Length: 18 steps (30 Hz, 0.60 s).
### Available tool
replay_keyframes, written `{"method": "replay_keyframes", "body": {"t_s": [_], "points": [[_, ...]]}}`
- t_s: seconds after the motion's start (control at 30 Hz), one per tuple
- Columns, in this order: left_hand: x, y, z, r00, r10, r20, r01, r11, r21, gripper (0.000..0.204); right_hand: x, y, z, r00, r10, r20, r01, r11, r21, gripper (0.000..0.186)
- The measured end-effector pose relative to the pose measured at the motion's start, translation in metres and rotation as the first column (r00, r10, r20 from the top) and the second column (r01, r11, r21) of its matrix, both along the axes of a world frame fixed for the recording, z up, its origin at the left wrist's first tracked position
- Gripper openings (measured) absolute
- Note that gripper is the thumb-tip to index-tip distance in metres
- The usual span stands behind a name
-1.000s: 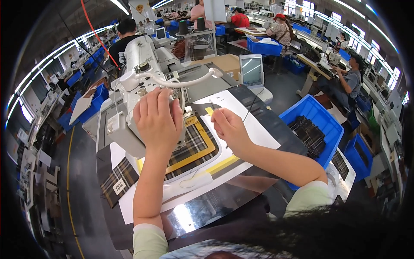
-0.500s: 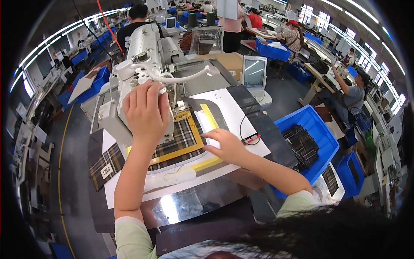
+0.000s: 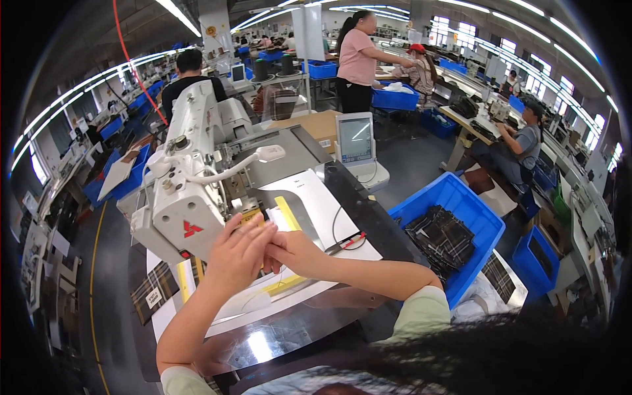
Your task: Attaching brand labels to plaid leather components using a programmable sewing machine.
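Note:
My left hand [image 3: 238,258] is in front of the sewing machine head [image 3: 181,224], its fingers stretched out and lying against my right hand [image 3: 297,254]. The right hand's fingers are bent and partly hidden behind the left; what they hold, if anything, does not show. Both hands are over the yellow-edged frame [image 3: 250,214], covering most of it and the plaid cloth inside. A piece of plaid fabric [image 3: 157,289] with a white label sticks out at the left of the machine. A yellow strip [image 3: 287,213] lies on the white sheet [image 3: 309,204] beyond my right hand.
A blue bin [image 3: 454,191] with folded plaid pieces [image 3: 440,238] stands at the right. A small screen unit [image 3: 355,141] sits behind the table, and a red-and-black tool [image 3: 345,243] with a thin cord lies near the right edge. Co-workers are beyond.
My left hand has come down from the machine head to meet the right hand over the frame. The view has shifted, and a standing person in pink now shows more fully.

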State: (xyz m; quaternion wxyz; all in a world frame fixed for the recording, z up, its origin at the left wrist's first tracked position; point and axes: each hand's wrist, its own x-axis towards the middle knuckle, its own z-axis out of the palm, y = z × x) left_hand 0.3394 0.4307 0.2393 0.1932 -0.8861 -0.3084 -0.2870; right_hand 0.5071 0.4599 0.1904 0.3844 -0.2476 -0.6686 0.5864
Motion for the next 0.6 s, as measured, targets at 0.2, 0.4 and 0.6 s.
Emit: {"method": "replay_keyframes", "body": {"t_s": [0.2, 0.4, 0.6], "points": [[-0.004, 0.007, -0.001, 0.999, 0.037, 0.02, -0.036, 0.999, -0.035, 0.02, 0.026, 0.006, 0.01, 0.993, -0.007, 0.114, -0.006, 0.994, 0.112, 0.02], [-0.022, 0.011, 0.044, 0.991, 0.113, -0.078, -0.106, 0.991, 0.085, 0.01, 0.016, 0.046, -0.005, 0.993, 0.081, -0.087, -0.085, 0.996, -0.039, 0.025], [-0.023, 0.022, 0.078, 0.976, 0.204, 0.079, -0.206, 0.979, 0.009, 0.009, -0.017, 0.09, -0.012, 0.997, -0.022, -0.072, 0.024, 0.999, 0.033, 0.018]]}}
